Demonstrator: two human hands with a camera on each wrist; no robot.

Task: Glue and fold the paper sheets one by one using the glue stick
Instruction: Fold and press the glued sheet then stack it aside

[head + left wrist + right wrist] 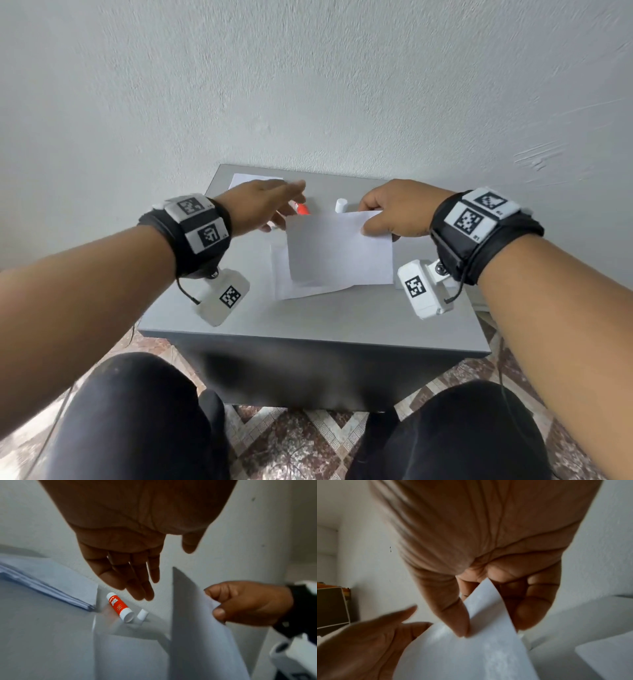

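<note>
Presently, right hand (394, 209) pinches the raised paper sheet (339, 250), left hand (263, 202) spread over the uncapped glue stick (120, 607); a one-corner hold risks a skewed fold.

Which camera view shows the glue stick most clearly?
The left wrist view: the uncapped glue stick lies whole on the table beside its cap. The head view shows only its orange part behind the left hand. The right wrist view does not show it.
</note>
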